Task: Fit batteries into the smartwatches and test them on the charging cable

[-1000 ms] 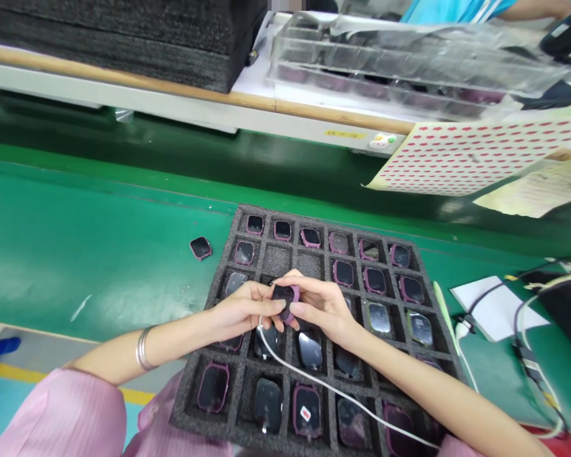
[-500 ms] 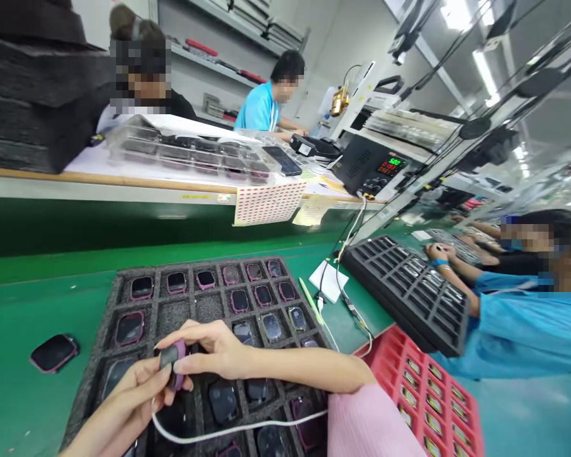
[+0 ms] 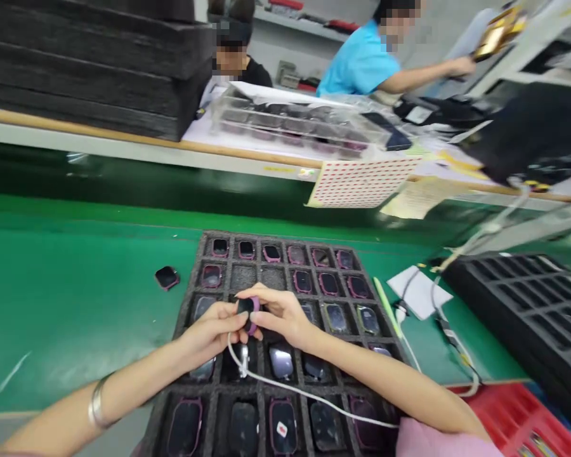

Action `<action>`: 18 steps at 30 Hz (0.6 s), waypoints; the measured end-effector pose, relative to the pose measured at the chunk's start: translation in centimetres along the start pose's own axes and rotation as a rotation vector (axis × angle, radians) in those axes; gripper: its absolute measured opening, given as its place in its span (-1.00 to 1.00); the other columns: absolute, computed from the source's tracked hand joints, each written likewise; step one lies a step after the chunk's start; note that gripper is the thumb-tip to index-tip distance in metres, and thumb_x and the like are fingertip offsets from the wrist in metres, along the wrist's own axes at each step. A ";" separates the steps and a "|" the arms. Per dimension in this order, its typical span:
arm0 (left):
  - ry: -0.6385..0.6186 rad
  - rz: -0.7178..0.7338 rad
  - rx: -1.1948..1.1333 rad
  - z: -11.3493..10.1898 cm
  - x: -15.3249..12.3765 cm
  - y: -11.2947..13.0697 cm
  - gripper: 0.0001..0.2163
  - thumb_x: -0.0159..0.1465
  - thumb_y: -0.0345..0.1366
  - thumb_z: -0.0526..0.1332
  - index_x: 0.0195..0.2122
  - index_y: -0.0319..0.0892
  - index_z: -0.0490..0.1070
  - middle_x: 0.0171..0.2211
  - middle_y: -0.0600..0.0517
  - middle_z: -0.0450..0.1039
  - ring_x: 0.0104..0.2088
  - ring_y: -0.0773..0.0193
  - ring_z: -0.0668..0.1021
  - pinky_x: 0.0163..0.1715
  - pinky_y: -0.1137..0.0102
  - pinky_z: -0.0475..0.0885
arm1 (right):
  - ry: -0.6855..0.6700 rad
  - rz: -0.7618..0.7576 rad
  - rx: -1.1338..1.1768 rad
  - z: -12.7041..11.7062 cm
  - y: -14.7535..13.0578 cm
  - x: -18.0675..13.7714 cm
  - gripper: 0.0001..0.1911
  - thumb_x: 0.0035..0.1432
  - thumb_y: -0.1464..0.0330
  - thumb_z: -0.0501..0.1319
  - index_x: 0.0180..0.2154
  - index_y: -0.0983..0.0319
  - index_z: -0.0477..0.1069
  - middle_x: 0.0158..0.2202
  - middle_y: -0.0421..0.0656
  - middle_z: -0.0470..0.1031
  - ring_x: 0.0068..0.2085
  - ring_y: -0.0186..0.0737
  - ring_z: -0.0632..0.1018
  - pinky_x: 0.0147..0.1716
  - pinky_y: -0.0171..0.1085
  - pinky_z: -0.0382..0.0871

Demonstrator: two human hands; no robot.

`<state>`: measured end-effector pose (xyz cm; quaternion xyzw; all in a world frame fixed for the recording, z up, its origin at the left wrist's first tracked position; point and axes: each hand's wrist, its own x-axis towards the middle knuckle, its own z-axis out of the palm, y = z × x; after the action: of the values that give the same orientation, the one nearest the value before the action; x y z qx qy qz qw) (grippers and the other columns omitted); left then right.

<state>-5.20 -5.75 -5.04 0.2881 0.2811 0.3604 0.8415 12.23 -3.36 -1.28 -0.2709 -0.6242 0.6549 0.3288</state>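
A small smartwatch body (image 3: pixel 245 310) with a dark face and purple frame is held up between both hands, over a black foam tray (image 3: pixel 244 277). My left hand (image 3: pixel 216 327) pinches its near left side with thumb and fingers. From the right, my right hand (image 3: pixel 283 314) grips the purple edge, fingers over the top. A white cable (image 3: pixel 314 398) hangs from beside the left fingers and crosses the tray; its end at the watch is hidden. Many tray pockets hold similar watch bodies, and one has a red-marked sticker (image 3: pixel 282 430). Another watch body (image 3: pixel 166 277) lies left of the tray.
A green pen-like stick (image 3: pixel 387 306) and a white pad (image 3: pixel 419 291) with cables lie right of the tray. Further right stand a black compartment tray (image 3: pixel 528 304) and a red tray (image 3: pixel 499 412). A shelf (image 3: pixel 247 154) runs across the back; two co-workers sit behind it.
My view has swung left and down, so the scene sits further right and higher. Both hands keep hold of the watch body. The blue-shirted co-worker's arm now reaches out to a gold-coloured object.
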 end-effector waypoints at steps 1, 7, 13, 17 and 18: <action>-0.011 -0.001 -0.007 0.0 0.0 0.1 -0.73 0.02 -0.16 0.40 -0.46 -0.32 0.52 -0.52 -0.07 0.52 -0.57 0.46 0.44 -0.56 0.60 0.26 | -0.007 -0.002 0.022 0.0 0.0 0.1 -0.67 0.17 0.30 0.25 -0.02 0.21 0.43 -0.23 -0.15 0.32 -0.44 -0.37 0.45 -0.43 -0.34 0.39; -0.039 0.004 -0.046 -0.3 -0.1 0.5 -0.75 0.05 -0.19 0.39 -0.44 -0.33 0.52 -0.45 -0.11 0.56 -0.55 0.46 0.48 -0.51 0.59 0.30 | 0.009 0.017 0.061 0.2 0.1 0.4 -0.69 0.17 0.36 0.24 -0.02 0.22 0.42 -0.28 -0.18 0.29 -0.49 -0.41 0.46 -0.44 -0.35 0.39; -0.062 0.008 -0.053 -0.2 -0.2 0.6 -0.75 0.07 -0.20 0.37 -0.43 -0.33 0.52 -0.48 -0.10 0.54 -0.55 0.47 0.48 -0.51 0.62 0.31 | 0.037 0.030 0.046 0.3 0.0 0.5 -0.68 0.15 0.33 0.26 -0.04 0.24 0.43 -0.29 -0.18 0.30 -0.48 -0.38 0.47 -0.44 -0.34 0.41; -0.043 0.004 -0.048 -0.2 -0.2 0.7 -0.74 0.05 -0.18 0.39 -0.45 -0.33 0.52 -0.54 -0.06 0.51 -0.54 0.43 0.49 -0.53 0.60 0.30 | 0.054 0.039 0.050 0.4 0.0 0.5 -0.67 0.14 0.32 0.27 -0.05 0.25 0.44 -0.29 -0.16 0.31 -0.47 -0.38 0.46 -0.45 -0.35 0.42; -0.037 0.001 -0.049 -0.2 -0.2 0.7 -0.74 0.04 -0.18 0.39 -0.45 -0.33 0.52 -0.55 -0.05 0.51 -0.53 0.43 0.49 -0.53 0.60 0.29 | 0.059 0.039 0.045 0.4 0.1 0.5 -0.67 0.14 0.32 0.27 -0.05 0.25 0.44 -0.28 -0.16 0.31 -0.47 -0.38 0.46 -0.44 -0.34 0.43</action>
<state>-5.79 -5.44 -4.66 0.2744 0.2564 0.3623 0.8531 11.62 -3.28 -1.28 -0.2945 -0.5939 0.6669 0.3404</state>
